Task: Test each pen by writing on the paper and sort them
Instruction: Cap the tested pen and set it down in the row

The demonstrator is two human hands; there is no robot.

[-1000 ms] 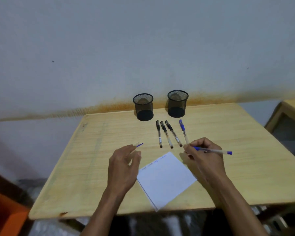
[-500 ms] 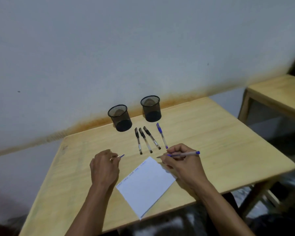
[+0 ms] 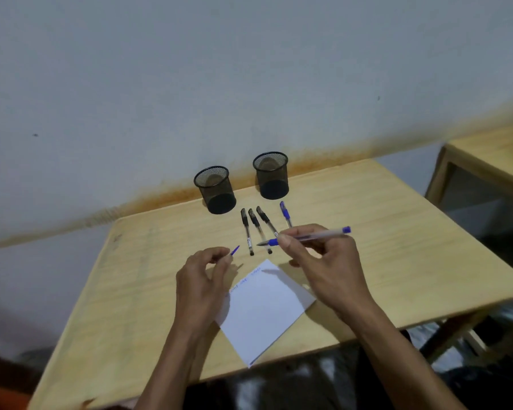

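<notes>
The right hand (image 3: 326,261) is pinching a blue pen (image 3: 308,235) between thumb and curled fingers, holding it in the air above the top corner of the paper (image 3: 264,309), tip pointing left. Half a second ago the same pen was lower, its tip just off the paper's edge; now it is lifted clear and the hand is sitting higher over the table (image 3: 382,261). The left hand (image 3: 202,279) is pinching the blue pen cap (image 3: 235,250) at the fingertips, the other fingers loosely curled; it has come up a little and is covering part of the paper's left edge, where before it was resting beside the sheet.

The paper is lying flat near the front of the table, turned like a diamond, with faint blue scribbles along its upper left edge. Beyond it three black pens (image 3: 251,229) are lying side by side, and a capped blue pen (image 3: 285,213) just to their right is partly hidden behind the right hand. Two black mesh cups (image 3: 215,189) are standing upright near the wall; whether anything is inside cannot be told.
</notes>
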